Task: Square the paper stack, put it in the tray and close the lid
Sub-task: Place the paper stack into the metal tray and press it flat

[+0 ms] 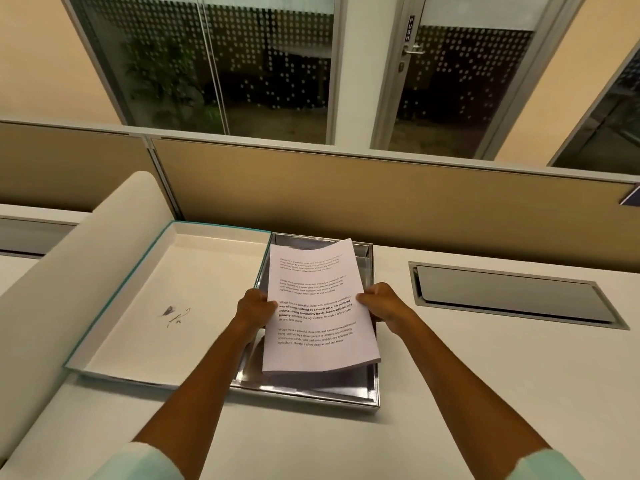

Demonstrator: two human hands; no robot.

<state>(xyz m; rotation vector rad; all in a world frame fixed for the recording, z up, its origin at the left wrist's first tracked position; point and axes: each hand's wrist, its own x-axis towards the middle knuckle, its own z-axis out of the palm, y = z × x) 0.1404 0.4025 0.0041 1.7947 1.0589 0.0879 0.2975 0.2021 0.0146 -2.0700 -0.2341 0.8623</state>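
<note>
Above the silver metal tray [374, 368], the printed paper stack [317, 306] hangs between both hands: left hand [254, 306] clasps its left edge, right hand [384, 303] its right edge. Left of the tray, seemingly touching it, lies the open lid [166, 299].

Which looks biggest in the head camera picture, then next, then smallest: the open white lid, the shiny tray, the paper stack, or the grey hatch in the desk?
1. White lid, the biggest.
2. Shiny tray; partly hidden by the paper, but clearly wider than it.
3. Paper stack and grey hatch look about alike; the paper is held up nearer the camera, so I won't rank those two.
</note>
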